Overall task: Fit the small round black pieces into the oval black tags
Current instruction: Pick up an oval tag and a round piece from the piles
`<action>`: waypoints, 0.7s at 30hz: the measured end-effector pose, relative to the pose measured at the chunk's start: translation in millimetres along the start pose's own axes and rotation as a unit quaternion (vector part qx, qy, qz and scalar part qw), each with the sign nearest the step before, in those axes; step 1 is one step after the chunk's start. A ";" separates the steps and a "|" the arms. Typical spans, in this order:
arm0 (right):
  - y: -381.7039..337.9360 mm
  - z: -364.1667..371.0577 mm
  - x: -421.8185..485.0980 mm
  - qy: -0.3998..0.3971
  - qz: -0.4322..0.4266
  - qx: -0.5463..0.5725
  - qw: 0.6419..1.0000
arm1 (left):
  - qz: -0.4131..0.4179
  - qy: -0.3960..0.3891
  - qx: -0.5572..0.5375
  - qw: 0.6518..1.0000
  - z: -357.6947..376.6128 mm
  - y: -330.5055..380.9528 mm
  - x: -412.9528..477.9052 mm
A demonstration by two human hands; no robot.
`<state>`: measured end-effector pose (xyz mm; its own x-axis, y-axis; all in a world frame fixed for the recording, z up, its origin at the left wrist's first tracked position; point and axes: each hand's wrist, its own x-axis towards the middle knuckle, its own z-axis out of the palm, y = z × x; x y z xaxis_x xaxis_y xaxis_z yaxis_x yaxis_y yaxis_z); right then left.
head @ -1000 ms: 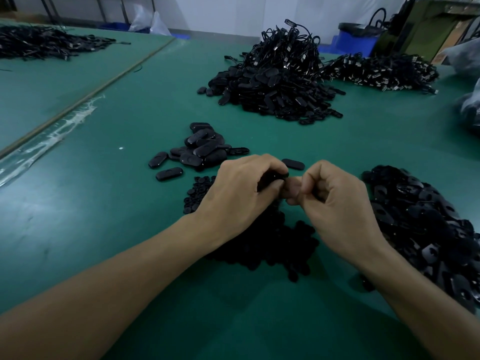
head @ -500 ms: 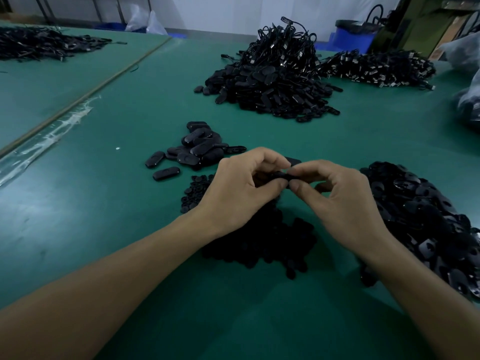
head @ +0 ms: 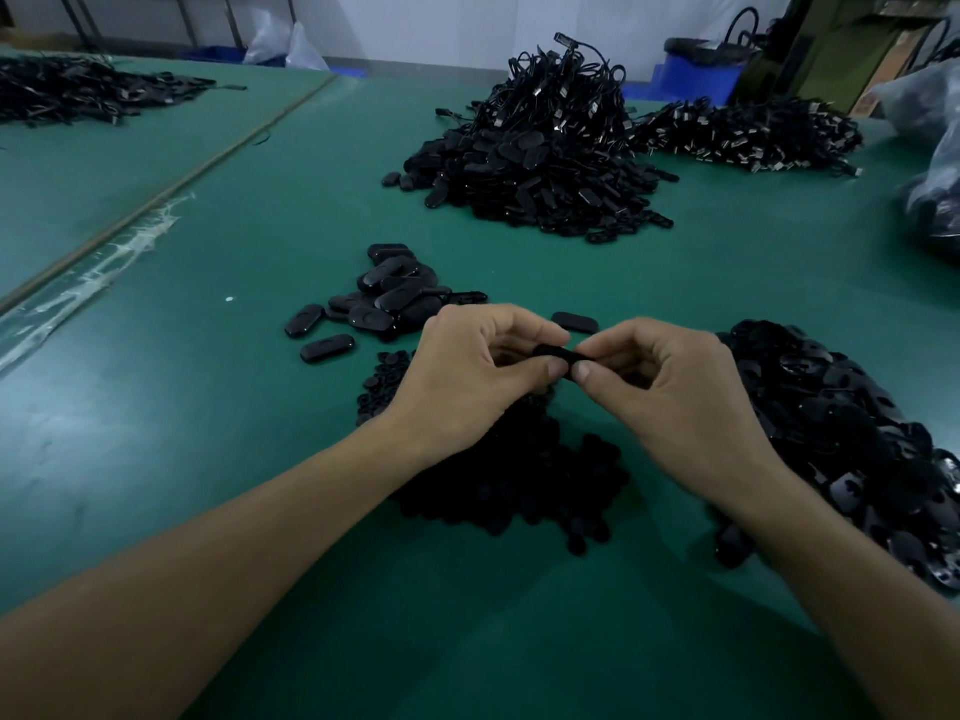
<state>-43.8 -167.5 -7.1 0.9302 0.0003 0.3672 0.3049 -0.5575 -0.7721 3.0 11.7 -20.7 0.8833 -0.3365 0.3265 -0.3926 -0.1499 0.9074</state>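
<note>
Both hands meet above the green table (head: 218,418). My left hand (head: 467,376) and my right hand (head: 670,387) pinch the two ends of one oval black tag (head: 553,351) between thumbs and fingertips. Whether a round piece sits in it is hidden by the fingers. Under my hands lies a heap of small round black pieces (head: 524,485). A pile of oval tag shells (head: 852,449) sits to the right of my right hand. A small cluster of oval tags (head: 384,298) lies beyond my left hand, with one single tag (head: 574,322) just past my fingertips.
A large heap of black tags with cords (head: 540,158) rises at the far centre, with another corded pile (head: 748,132) to its right. A further black pile (head: 78,90) lies far left. A taped seam (head: 104,262) crosses the table at left. Plastic bags (head: 935,200) sit at the right edge.
My right hand has opened out from a curled fist to a thumb-and-finger pinch on the tag's right end. The tag now shows between both hands.
</note>
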 end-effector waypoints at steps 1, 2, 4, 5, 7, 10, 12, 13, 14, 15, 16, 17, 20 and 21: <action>-1.4 0.3 -0.8 0.001 0.000 -0.011 1.000 | 0.002 0.000 0.000 1.000 0.0 0.3 -0.4; -3.1 0.7 -1.7 0.002 0.003 -0.019 1.000 | 0.003 -0.001 0.001 1.000 -0.1 0.7 -0.9; -5.1 1.1 -2.9 0.004 0.013 -0.031 0.999 | 0.008 -0.006 0.011 1.000 0.1 1.5 -1.6; -5.7 0.9 -3.1 0.005 0.017 -0.033 0.999 | 0.010 -0.008 0.016 1.000 0.4 1.9 -1.5; -7.1 0.6 -2.9 0.005 0.024 -0.027 0.999 | 0.014 -0.007 0.021 1.000 0.2 2.2 -1.1; -7.5 -0.3 -2.3 0.002 0.021 -0.013 1.000 | 0.017 -0.003 0.022 1.000 -1.7 0.9 -0.2; -7.5 -0.5 -2.5 -0.003 0.015 -0.017 1.000 | 0.016 -0.009 0.024 1.000 -2.2 -0.6 -0.8; -7.0 -0.8 -2.4 -0.005 0.012 -0.022 1.000 | 0.017 -0.013 0.028 0.999 -1.9 -1.3 -1.1; -6.3 -1.3 -2.2 -0.008 0.010 -0.025 1.000 | 0.020 -0.017 0.034 0.999 -1.6 -1.7 -1.1; -5.5 -1.7 -1.6 -0.013 0.010 -0.023 1.000 | 0.026 -0.016 0.040 0.999 -1.3 -2.0 -0.9; -4.7 -2.1 -0.8 -0.018 0.011 -0.017 1.000 | 0.033 -0.012 0.047 0.998 -1.0 -2.6 -0.4; -3.5 -2.1 0.4 -0.020 0.015 -0.015 1.000 | 0.040 -0.002 0.053 0.998 -1.2 -3.4 0.5; -0.6 -0.4 2.5 -0.012 0.017 -0.085 0.996 | 0.045 0.060 0.080 0.994 -4.3 -6.9 3.7; 0.7 -1.3 3.2 -0.009 0.016 -0.138 0.990 | 0.043 0.088 0.086 0.991 -7.1 -8.0 5.1</action>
<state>-40.9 -169.0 -5.8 0.9425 -0.0075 0.3341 0.2105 -0.7631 -0.6110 12.5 17.7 -24.5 0.8702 -0.1887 0.4551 -0.4922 -0.2899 0.8208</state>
